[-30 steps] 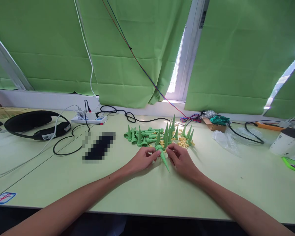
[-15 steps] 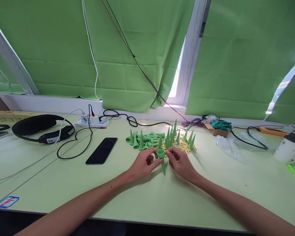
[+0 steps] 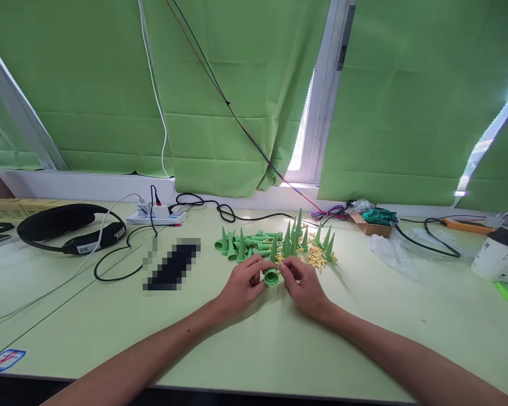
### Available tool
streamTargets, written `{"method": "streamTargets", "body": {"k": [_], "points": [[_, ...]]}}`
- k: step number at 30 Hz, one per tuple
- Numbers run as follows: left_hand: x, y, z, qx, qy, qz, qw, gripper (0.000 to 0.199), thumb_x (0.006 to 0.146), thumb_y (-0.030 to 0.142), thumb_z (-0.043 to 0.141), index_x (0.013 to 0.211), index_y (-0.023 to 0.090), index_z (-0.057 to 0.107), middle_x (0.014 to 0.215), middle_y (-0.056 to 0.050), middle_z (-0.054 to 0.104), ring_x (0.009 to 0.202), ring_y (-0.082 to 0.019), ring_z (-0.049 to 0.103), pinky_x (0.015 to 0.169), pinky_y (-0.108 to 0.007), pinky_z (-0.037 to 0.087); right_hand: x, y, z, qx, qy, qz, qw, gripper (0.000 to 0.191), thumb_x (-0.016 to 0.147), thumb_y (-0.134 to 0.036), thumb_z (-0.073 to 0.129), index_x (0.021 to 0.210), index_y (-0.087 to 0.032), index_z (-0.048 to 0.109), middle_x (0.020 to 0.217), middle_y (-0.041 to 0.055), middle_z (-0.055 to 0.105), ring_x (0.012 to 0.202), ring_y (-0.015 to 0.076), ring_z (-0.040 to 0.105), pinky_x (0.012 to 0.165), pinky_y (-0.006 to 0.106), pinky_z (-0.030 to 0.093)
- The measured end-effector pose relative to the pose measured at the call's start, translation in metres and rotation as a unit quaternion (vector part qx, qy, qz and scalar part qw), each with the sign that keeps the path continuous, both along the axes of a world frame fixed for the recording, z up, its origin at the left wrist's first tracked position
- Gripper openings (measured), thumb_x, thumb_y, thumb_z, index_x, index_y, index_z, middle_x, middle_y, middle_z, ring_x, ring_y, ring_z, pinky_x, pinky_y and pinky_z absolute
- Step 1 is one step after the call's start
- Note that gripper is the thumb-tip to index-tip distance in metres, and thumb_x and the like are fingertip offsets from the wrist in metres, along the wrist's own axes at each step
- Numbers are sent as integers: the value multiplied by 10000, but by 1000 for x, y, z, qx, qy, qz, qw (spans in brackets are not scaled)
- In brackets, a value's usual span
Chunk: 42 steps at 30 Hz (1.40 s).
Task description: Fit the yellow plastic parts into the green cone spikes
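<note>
My left hand is closed on a green plastic watering spike, pinched between thumb and fingers. The spike's round threaded opening faces me, and its pointed end is hidden behind. At its right rim my right hand has thumb and fingertips pressed together; whatever they hold is too small to make out. Just beyond my hands, several green spikes stand point up. More green pieces lie in a pile to the left of these. Small yellow plastic pieces are scattered among the standing spikes on the right.
Left of my arms lie a dark, pixelated phone and a black headset. A white power strip with cables sits by the wall. On the right are a small cardboard box, plastic bags and a white container.
The spike in my left hand has tipped, so its opening now faces me and its point no longer shows below. My right hand has shifted slightly left, up to the rim.
</note>
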<state>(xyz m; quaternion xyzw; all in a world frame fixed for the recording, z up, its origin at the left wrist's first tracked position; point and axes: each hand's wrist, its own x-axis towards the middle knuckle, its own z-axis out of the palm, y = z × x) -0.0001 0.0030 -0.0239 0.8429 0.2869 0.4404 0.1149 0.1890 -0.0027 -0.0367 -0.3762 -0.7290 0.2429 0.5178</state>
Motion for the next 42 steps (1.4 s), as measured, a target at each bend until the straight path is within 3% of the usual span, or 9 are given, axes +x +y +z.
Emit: {"method": "streamTargets", "body": {"k": [4, 11, 17, 21, 30, 39, 42], "points": [[2, 0, -3, -8, 11, 4, 1000, 387, 784, 14, 498, 1073, 228, 639, 753, 32, 489, 588, -76, 417, 550, -188, 377, 4, -5, -1, 11, -10, -7, 1000, 263, 977, -343, 465, 773, -189, 527, 610, -37, 465, 527, 104, 386, 516, 242, 311], [6, -4, 1, -174, -60, 4, 983, 266, 743, 87, 585, 946, 210, 463, 835, 56, 553, 482, -30, 440, 465, -168, 327, 7, -6, 3, 76, -42, -28, 996, 235, 976, -290, 468, 775, -190, 537, 629, -26, 502, 551, 110, 422, 553, 239, 346], [9, -6, 7, -244, -104, -1, 964, 97, 845, 224, 588, 860, 189, 499, 758, 46, 520, 481, -44, 428, 456, -186, 302, 11, -5, 4, 121, -43, -31, 991, 186, 981, -251, 474, 826, -191, 558, 672, -16, 546, 566, 112, 457, 563, 232, 370], [10, -7, 11, -312, -118, -45, 942, 245, 957, 413, 491, 878, 184, 530, 569, 73, 411, 406, -60, 372, 416, -204, 271, 12, -5, 4, 145, -42, -26, 988, 167, 987, -229, 468, 850, -194, 557, 694, -13, 556, 580, 114, 468, 570, 230, 378], [8, -5, 10, -369, -108, -76, 920, 380, 935, 528, 520, 787, 178, 523, 481, 73, 400, 384, -66, 364, 416, -209, 262, 14, -6, 6, 185, -69, -3, 980, 164, 993, -186, 449, 866, -200, 553, 705, -6, 545, 626, 126, 483, 601, 237, 384], [8, -6, 12, -353, -101, -87, 926, 336, 884, 445, 632, 786, 199, 425, 456, 102, 361, 411, -62, 301, 427, -206, 219, 13, -3, 1, 160, -83, -5, 984, 155, 979, -203, 473, 861, -196, 574, 711, -2, 578, 611, 125, 487, 588, 243, 381], [7, -7, 12, -322, -86, -58, 941, 338, 869, 417, 655, 778, 198, 414, 504, 100, 330, 454, -62, 283, 444, -206, 217, 13, -3, 0, 135, -82, -3, 987, 170, 974, -222, 478, 834, -196, 572, 694, -7, 572, 601, 123, 475, 576, 245, 371]]}}
